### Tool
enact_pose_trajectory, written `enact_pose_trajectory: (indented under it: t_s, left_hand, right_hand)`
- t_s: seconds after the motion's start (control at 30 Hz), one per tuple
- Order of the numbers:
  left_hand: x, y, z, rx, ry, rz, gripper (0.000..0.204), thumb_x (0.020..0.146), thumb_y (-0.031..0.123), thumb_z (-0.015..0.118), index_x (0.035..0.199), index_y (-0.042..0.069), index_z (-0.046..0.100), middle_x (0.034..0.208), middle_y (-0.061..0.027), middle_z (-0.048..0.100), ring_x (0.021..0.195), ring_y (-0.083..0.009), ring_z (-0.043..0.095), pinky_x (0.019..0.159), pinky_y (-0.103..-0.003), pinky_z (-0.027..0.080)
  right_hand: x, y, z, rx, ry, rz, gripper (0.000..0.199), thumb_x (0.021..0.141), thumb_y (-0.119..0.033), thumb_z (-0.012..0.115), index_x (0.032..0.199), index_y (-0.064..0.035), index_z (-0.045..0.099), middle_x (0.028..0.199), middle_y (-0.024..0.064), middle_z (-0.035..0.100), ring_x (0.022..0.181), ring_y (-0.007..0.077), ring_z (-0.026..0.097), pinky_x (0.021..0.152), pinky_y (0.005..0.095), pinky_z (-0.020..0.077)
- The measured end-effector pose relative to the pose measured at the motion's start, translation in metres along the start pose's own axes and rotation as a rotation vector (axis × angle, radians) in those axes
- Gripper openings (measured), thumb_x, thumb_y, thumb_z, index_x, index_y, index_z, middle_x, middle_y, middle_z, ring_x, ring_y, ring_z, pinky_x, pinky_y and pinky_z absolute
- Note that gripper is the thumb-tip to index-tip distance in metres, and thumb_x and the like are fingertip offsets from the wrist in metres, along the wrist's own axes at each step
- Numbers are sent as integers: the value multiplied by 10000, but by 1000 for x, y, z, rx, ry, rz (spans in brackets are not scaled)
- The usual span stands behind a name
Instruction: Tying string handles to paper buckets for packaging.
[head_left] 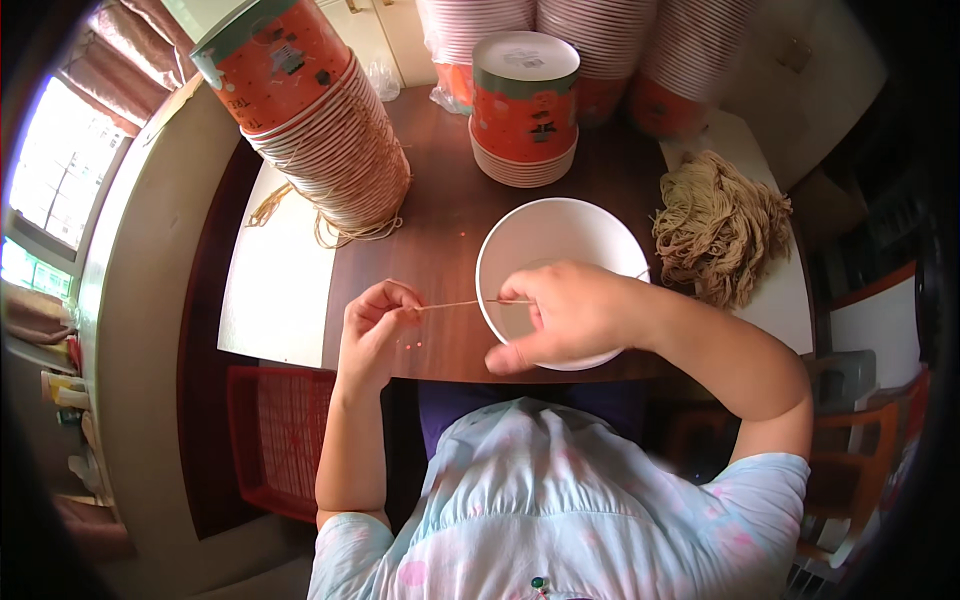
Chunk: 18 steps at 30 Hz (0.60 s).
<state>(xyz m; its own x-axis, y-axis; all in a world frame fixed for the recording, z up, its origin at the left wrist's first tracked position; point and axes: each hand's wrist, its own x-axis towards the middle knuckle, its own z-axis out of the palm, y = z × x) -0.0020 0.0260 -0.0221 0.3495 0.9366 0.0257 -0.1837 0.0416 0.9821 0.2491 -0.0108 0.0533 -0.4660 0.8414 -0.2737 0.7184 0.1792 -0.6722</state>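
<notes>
A thin tan string (450,305) is stretched taut between my two hands. My left hand (372,325) pinches one end between thumb and fingertips above the table's near edge. The other end runs into the curled fingers of my right hand (570,308), whose thumb sticks out apart from them. That hand is over a white paper bucket (610,225), which stands with its mouth toward me and is partly hidden by my hand and forearm. A bit of string shows at the bucket's right rim. Tiny pale specks lie on the table beside my left hand.
On the brown table (430,235) a tall stack of orange-and-green buckets (335,140) wound with string stands far left. A shorter bucket stack (525,110) is behind the white one, with several wrapped stacks further back. A string bundle (722,225) lies right; a red crate (280,440) sits below left.
</notes>
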Motion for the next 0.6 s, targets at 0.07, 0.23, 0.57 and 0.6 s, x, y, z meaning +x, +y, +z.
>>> enact_pose_trajectory:
  t_s: [0.07, 0.23, 0.57, 0.6]
  left_hand:
    - [-9, 8, 5, -81, -112, 39, 44, 774, -28, 541, 775, -7, 580, 878, -78, 598, 761, -102, 532, 686, -213, 411]
    - [-13, 17, 31, -237, -322, 118, 36, 840, -8, 538, 837, 2, 573, 1050, -135, 618, 850, -122, 561, 782, -257, 446]
    - [-11, -2, 68, -151, -23, 53, 75, 892, 9, 617, 956, -16, 588, 845, -52, 653, 727, -100, 608, 659, -224, 498]
    - [-12, -5, 74, -139, -16, 89, 67, 888, -2, 618, 944, -20, 587, 848, -51, 653, 736, -99, 613, 669, -223, 502]
  right_hand:
    - [-15, -18, -5, -185, 19, -76, 668, 700, -435, 762, 1112, 52, 565, 782, 171, 648, 742, 315, 647, 677, 394, 508]
    - [-32, -25, 17, -567, 273, -147, 164, 754, -114, 650, 835, -28, 537, 706, 135, 613, 668, 313, 634, 614, 406, 503]
    - [-33, -7, 58, -760, 870, -385, 93, 763, -75, 620, 771, -69, 528, 629, 32, 404, 530, 189, 462, 495, 329, 368]
    - [-35, -8, 68, -712, 873, -389, 86, 756, -68, 629, 792, -57, 552, 627, 33, 399, 532, 183, 462, 497, 325, 368]
